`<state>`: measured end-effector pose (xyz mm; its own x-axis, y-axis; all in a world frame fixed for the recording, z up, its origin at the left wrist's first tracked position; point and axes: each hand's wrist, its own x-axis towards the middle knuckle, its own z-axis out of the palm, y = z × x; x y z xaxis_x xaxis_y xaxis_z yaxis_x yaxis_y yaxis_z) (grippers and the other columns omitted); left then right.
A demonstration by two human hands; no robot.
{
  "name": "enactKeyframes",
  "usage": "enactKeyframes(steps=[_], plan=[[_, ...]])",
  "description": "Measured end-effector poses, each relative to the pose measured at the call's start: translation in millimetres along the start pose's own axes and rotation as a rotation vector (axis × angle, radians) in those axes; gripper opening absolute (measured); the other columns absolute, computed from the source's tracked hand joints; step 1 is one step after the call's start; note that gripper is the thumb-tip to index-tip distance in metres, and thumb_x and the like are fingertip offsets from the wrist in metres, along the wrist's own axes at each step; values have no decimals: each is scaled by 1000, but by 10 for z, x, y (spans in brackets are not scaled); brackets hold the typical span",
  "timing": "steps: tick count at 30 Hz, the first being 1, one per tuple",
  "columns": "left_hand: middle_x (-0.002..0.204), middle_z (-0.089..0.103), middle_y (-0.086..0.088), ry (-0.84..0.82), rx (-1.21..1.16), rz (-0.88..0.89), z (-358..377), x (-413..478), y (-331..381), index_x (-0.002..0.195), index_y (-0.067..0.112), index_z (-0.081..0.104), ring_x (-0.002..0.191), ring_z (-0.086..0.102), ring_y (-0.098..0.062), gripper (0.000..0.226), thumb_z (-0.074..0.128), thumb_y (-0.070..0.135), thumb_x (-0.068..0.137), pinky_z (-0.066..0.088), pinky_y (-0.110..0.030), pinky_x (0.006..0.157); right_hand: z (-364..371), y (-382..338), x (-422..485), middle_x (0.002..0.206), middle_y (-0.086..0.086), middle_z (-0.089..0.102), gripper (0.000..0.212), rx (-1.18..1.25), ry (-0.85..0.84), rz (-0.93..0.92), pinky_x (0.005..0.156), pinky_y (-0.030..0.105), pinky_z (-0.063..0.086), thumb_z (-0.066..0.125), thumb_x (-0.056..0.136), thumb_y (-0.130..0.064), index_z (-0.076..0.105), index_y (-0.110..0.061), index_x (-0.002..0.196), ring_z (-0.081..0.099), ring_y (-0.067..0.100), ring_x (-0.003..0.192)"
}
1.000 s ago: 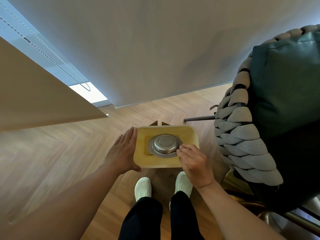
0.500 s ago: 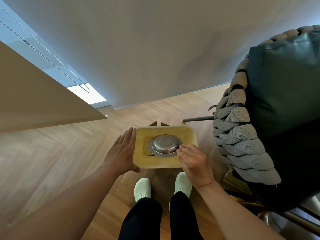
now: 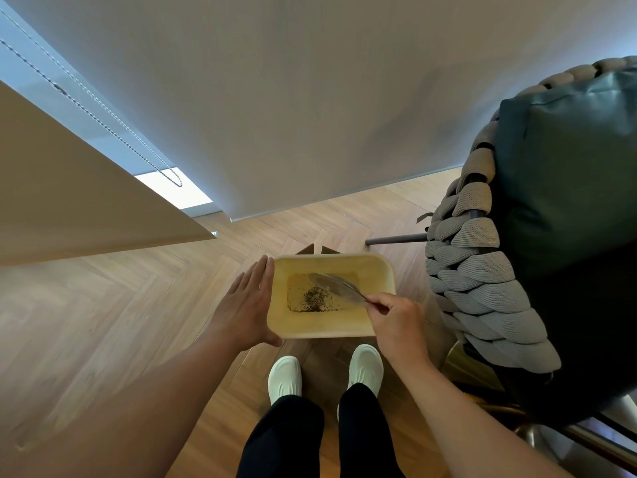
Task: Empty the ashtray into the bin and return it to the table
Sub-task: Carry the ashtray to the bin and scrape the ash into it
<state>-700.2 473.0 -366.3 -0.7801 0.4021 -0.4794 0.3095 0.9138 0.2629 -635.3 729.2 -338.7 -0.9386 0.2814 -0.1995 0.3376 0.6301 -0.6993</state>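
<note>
Fingers of right hand (image 3: 396, 322) pinched on tilted ashtray (image 3: 336, 288) rim.

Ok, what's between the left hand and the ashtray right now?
In the head view, the yellow bin's left wall and scattered ash lie between the left hand and the tilted ashtray.

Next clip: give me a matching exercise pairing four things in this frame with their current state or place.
Things:
1. ashtray
2. left hand
3. ash
4. right hand

States:
A. lying on the bin's bottom
B. open, flat against the bin's outer side
C. tilted over the bin
D. pinching the ashtray's rim

Pairs: 1-C, 2-B, 3-A, 4-D
</note>
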Motion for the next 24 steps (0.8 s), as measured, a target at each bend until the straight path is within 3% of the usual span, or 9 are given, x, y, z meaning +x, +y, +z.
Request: enactKeyframes(steps=[3, 7, 8, 12, 19, 24], plan=[[163, -17, -8, -3, -2, 4, 13, 4, -17, 149, 14, -26, 151, -7, -24, 158, 81, 72, 48, 4, -38, 122, 1, 0, 42, 71, -25, 63, 12, 85, -34, 191, 62, 2, 46, 76, 83, -8, 80, -14, 93, 63, -7, 69], [163, -16, -8, -1, -6, 6, 33, 17, -36, 148, 16, -27, 150, -8, -24, 156, 75, 79, 48, 1, -37, 120, -9, -34, 90, 67, -10, 70, 31, 222, -66, 339, 64, 20, 57, 77, 82, -6, 69, -34, 71, 71, 10, 67], [163, -14, -8, 4, -10, 4, 36, 20, -38, 149, 16, -26, 150, -7, -24, 155, 73, 81, 48, -1, -37, 119, -9, -40, 105, 67, -6, 71, 32, 247, -71, 381, 64, 23, 59, 76, 82, -4, 68, -33, 69, 72, 13, 66], [164, -7, -7, 39, -10, -3, 35, 38, -33, 150, 19, -23, 151, -2, -24, 148, 66, 84, 52, 0, -36, 117, 0, -46, 141, 68, 0, 72, 28, 328, -79, 505, 53, 15, 55, 77, 81, -1, 68, -26, 72, 72, 13, 60], [165, -4, -6, 74, 14, 12, -8, 97, 4, 152, 18, -12, 151, -1, -23, 134, 64, 81, 63, 1, -36, 116, 38, 18, 173, 70, 9, 74, 16, 492, -146, 660, 58, 26, 60, 75, 80, 6, 70, -9, 84, 74, 19, 61], [165, 6, -5, 102, 3, 62, -50, 132, 90, 154, 16, 1, 151, 5, -23, 124, 61, 80, 67, 2, -34, 114, 26, 32, 181, 66, 8, 75, 16, 616, -167, 719, 55, 27, 59, 74, 80, 8, 69, -5, 88, 74, 20, 62]])
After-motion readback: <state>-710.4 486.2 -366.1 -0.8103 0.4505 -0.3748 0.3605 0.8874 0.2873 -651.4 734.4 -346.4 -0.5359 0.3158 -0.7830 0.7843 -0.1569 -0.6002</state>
